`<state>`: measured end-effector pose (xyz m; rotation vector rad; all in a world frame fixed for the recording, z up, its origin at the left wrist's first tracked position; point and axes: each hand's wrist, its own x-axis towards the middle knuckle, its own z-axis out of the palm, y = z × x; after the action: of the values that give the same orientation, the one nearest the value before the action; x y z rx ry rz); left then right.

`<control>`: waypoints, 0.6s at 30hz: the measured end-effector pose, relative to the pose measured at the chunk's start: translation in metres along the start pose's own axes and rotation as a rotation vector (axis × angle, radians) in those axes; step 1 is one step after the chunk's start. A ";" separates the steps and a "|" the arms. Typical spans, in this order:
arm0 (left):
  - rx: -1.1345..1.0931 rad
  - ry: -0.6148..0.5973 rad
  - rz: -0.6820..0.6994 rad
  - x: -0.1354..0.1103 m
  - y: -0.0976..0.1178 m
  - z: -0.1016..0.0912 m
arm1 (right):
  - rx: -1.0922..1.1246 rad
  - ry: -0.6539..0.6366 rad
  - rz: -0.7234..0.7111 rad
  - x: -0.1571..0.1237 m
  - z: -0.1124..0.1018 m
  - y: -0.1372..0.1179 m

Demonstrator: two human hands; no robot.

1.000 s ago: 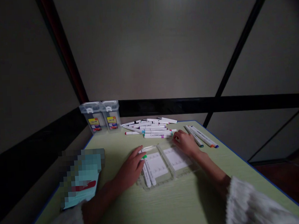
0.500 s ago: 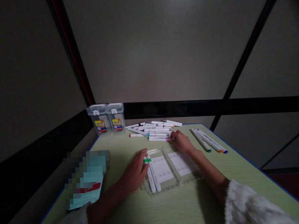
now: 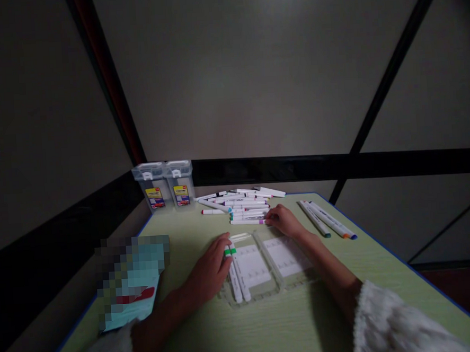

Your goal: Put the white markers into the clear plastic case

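Carefully, a purple-banded marker is pinched at its right end by the right hand at the centre of the frame, lying level along the front of a marker pile, where its end seems easiest to reach. Just below, the left hand lies curved over the left rim of an open clear case, thumb apart from fingers, apparently steadying it and the green-banded markers along that side; whether it grips cannot be told. By count: one case, two green-banded markers and two white cards within it; more than ten in the pile, too overlapped for an exact figure. Three loose markers lie right of centre, set apart from the pile. Two lidded containers stand side by side at centre left; one teal packet, partly pixelated, lies lower left on the surface.
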<state>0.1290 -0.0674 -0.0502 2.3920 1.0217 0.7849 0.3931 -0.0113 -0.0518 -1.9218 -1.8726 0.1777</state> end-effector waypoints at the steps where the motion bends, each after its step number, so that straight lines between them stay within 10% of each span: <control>1: 0.000 0.003 0.004 0.000 0.000 0.000 | 0.011 -0.002 -0.003 0.000 0.000 0.000; 18: 0.041 -0.019 0.029 0.001 0.000 0.000 | 0.069 -0.044 -0.005 0.001 -0.004 0.000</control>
<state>0.1295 -0.0664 -0.0499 2.4498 1.0072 0.7575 0.3949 -0.0112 -0.0482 -1.8811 -1.8745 0.2819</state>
